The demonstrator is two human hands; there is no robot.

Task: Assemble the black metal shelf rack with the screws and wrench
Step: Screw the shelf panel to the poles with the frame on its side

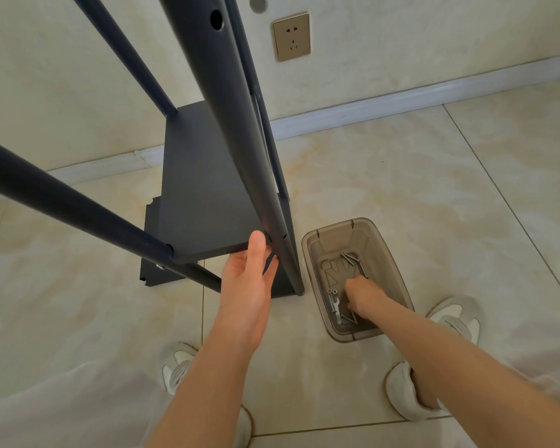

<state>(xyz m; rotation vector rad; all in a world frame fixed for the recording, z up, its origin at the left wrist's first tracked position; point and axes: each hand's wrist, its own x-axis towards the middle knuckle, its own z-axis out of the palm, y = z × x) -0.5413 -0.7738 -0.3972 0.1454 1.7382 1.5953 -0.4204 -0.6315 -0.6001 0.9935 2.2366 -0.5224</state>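
Observation:
The black metal shelf rack (207,176) stands on the floor against the wall, its tubular posts rising past the camera. A black shelf board (204,221) sits low between the posts. My left hand (249,279) grips the board's front right corner, thumb on top, beside a post with a screw hole (284,236). My right hand (361,295) reaches down into a clear smoky plastic bin (314,263) that holds several screws (353,258) and a flat wrench (335,307). Its fingers are curled among the parts; what they hold is hidden.
A wall with a socket (291,36) and a white baseboard (401,98) runs behind the rack. My white shoes (456,315) stand on the beige tiled floor, either side of the bin. A lower black panel (151,253) sticks out under the shelf.

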